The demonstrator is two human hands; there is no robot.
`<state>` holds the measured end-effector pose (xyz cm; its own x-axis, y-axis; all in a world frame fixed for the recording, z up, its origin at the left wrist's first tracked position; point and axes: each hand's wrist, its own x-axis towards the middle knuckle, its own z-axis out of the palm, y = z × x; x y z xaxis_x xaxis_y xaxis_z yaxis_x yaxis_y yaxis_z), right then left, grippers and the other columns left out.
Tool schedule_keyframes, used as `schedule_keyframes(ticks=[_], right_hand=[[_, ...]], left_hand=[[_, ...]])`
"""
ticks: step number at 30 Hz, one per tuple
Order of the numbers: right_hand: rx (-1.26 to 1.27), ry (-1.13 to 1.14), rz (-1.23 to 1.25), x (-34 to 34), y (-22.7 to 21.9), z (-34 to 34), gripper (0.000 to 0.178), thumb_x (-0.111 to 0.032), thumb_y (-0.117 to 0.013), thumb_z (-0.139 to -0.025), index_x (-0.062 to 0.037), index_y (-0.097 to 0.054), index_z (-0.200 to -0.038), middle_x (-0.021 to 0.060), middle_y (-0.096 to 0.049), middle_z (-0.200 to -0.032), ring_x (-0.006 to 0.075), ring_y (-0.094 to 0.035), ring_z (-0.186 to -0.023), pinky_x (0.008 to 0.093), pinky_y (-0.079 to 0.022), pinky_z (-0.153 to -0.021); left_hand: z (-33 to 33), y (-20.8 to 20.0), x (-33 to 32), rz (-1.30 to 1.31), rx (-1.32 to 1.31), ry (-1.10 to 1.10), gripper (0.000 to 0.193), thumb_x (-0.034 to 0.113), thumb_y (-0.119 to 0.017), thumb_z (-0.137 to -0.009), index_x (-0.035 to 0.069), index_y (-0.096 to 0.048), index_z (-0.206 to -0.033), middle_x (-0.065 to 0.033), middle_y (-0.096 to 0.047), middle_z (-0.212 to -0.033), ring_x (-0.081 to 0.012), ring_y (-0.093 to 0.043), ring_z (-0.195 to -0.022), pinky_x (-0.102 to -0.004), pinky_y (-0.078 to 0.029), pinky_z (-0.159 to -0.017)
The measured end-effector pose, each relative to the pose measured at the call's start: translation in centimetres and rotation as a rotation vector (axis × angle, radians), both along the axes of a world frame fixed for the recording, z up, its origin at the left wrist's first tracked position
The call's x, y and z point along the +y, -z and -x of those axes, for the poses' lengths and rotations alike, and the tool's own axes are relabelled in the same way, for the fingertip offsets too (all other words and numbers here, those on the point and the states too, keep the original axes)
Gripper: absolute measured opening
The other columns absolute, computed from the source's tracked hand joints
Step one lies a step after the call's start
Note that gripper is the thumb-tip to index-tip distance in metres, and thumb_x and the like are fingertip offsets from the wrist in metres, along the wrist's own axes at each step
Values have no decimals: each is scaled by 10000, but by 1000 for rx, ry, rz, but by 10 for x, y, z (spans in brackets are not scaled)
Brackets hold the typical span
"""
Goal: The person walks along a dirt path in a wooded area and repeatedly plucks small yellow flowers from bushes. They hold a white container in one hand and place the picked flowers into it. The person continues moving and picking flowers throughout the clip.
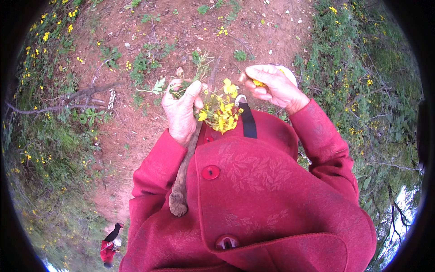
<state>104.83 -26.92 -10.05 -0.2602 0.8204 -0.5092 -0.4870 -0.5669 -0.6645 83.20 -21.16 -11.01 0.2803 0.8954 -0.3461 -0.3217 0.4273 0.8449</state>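
Note:
My left hand (181, 111) is closed around the green stems of a bunch of yellow flowers (223, 115). The blossoms hang to the right of that hand, while the stem ends (204, 65) and a few leaves stick out beyond the fingers. To the right, my right hand (274, 86) has its fingers bent together over a few yellow blossoms (258, 83), apart from the bunch. A white rounded thing (290, 76) shows partly behind this hand; its kind is hidden. A wooden stick (182, 181) with a knobbed end lies along my left forearm against my red coat.
Reddish bare soil (131, 136) runs between low green plants with yellow flowers on the left and denser bushes (362, 77) on the right. A dry branch (81, 95) lies at the left. Another person in red (108, 249) is at the lower left.

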Motion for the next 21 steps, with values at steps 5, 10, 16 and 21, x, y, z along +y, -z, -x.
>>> schedule_keyframes(ticks=[5,10,16,21], right_hand=[[-72,103,-35,-8,0,10,305,-267,-553,-892,-12,-564,-1059,-8,-537,-719,22,-401,-488,152,-276,-388],[-460,-81,-330,2,-2,23,262,-160,-648,-815,-45,-577,-1039,-19,-572,-888,43,-517,-794,203,-436,-701],[-301,60,-120,0,4,26,174,-187,-664,-806,-46,-622,-900,-19,-575,-764,24,-496,-641,180,-395,-518],[-193,257,-57,-10,17,21,162,-152,-630,-834,-28,-612,-936,2,-585,-759,34,-503,-594,171,-380,-474]], left_hand=[[-3,-3,-1,-79,120,-14,153,68,-676,-781,58,-533,-836,-42,-633,-709,-29,-449,-448,-175,-329,-394],[-3,-5,-3,-149,225,61,154,57,-673,-779,60,-533,-842,-27,-621,-694,-27,-453,-447,-177,-327,-386],[-2,-2,-4,-145,206,44,149,53,-662,-787,59,-524,-842,-11,-600,-684,-31,-459,-454,-177,-331,-389],[0,-3,-3,-189,211,-77,137,45,-644,-799,62,-517,-846,-39,-627,-735,-30,-443,-454,-174,-338,-405]])
